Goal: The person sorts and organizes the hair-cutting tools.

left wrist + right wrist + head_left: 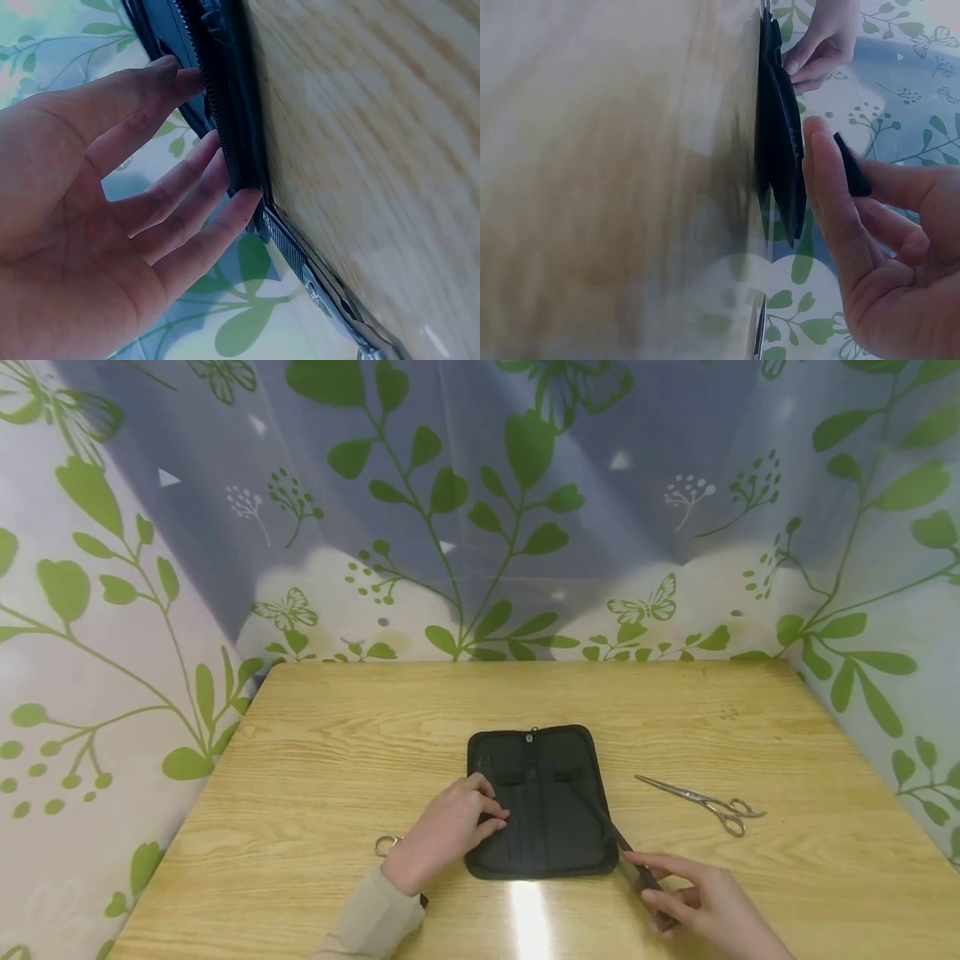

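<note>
A black zip case (573,843) lies unfolded on the wooden table, its inside with small elastic loops facing up. My left hand (446,831) rests on the case's left edge. In the left wrist view its loosely extended fingers (191,240) touch the zipper edge. My right hand (705,897), at the case's lower right corner, pinches a long, narrow black comb (626,843) between thumb and fingers. The comb slants across the right panel, its far end near that panel's loop. In the right wrist view, the fingers hide most of the comb (853,169).
Silver scissors (693,795) lie to the right of the case. Beside my left wrist shows a metal finger ring (387,845) of another pair, whose toothed blade (285,240) appears in the left wrist view. A leaf-patterned curtain (480,527) borders the wooden table (337,727).
</note>
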A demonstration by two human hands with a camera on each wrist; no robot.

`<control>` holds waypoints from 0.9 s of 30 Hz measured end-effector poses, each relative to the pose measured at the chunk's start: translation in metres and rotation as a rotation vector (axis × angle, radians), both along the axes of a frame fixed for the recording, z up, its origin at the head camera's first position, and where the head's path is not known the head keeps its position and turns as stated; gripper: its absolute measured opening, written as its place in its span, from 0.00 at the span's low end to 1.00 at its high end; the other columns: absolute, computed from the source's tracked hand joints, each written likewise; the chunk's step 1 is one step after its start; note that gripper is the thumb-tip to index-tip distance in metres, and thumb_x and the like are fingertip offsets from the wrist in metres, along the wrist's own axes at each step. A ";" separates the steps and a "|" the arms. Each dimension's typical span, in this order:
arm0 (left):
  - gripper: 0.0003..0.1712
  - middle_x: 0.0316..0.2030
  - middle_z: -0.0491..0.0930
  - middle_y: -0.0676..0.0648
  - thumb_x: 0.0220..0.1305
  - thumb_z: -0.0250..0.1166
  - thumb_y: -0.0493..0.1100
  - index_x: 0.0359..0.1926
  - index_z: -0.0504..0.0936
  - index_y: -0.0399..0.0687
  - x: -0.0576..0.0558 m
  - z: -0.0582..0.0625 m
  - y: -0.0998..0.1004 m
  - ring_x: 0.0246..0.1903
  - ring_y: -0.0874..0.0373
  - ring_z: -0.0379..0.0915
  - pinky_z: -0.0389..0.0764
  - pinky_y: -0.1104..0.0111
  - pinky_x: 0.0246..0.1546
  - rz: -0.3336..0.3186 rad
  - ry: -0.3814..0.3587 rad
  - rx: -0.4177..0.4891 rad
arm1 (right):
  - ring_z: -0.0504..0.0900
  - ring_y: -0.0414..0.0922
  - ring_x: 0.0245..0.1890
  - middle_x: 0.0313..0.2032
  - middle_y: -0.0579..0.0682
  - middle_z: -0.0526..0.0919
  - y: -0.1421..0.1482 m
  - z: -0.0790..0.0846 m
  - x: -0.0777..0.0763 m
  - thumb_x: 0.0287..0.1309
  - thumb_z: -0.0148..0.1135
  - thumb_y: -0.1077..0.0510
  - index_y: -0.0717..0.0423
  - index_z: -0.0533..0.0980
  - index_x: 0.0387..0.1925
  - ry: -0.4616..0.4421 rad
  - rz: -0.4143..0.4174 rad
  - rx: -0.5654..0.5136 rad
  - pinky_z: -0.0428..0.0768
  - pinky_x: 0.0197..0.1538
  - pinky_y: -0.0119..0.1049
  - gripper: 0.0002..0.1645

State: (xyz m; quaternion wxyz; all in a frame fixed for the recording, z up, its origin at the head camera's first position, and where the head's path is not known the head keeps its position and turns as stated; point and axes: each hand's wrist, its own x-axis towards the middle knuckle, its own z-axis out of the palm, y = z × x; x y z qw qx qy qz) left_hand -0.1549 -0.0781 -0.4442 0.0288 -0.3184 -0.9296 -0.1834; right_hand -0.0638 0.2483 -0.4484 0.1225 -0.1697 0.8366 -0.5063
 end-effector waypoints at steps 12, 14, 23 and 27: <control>0.10 0.39 0.76 0.50 0.57 0.65 0.48 0.37 0.87 0.50 -0.002 -0.001 -0.002 0.36 0.61 0.70 0.78 0.68 0.36 0.010 0.019 0.001 | 0.76 0.40 0.15 0.42 0.59 0.76 -0.009 0.006 0.004 0.56 0.60 0.47 0.52 0.71 0.59 -0.186 -0.045 0.091 0.82 0.22 0.37 0.30; 0.10 0.39 0.76 0.50 0.57 0.65 0.48 0.37 0.87 0.50 -0.002 -0.002 -0.002 0.36 0.61 0.70 0.78 0.68 0.37 0.009 0.021 -0.003 | 0.77 0.40 0.16 0.43 0.60 0.77 -0.010 0.005 0.002 0.56 0.60 0.47 0.53 0.71 0.59 -0.144 -0.044 0.093 0.81 0.22 0.36 0.30; 0.10 0.39 0.76 0.50 0.57 0.65 0.48 0.37 0.87 0.51 -0.002 -0.004 0.000 0.36 0.61 0.70 0.78 0.69 0.35 -0.002 0.019 -0.001 | 0.70 0.33 0.14 0.46 0.63 0.77 -0.012 0.003 -0.006 0.51 0.64 0.46 0.53 0.68 0.62 -0.009 0.081 0.119 0.75 0.19 0.30 0.37; 0.10 0.39 0.76 0.50 0.57 0.65 0.48 0.37 0.87 0.50 -0.002 -0.005 0.000 0.36 0.61 0.70 0.78 0.70 0.35 -0.001 0.011 0.005 | 0.67 0.29 0.19 0.48 0.61 0.75 -0.012 0.002 -0.006 0.48 0.66 0.44 0.51 0.64 0.66 0.103 0.195 0.211 0.73 0.23 0.28 0.44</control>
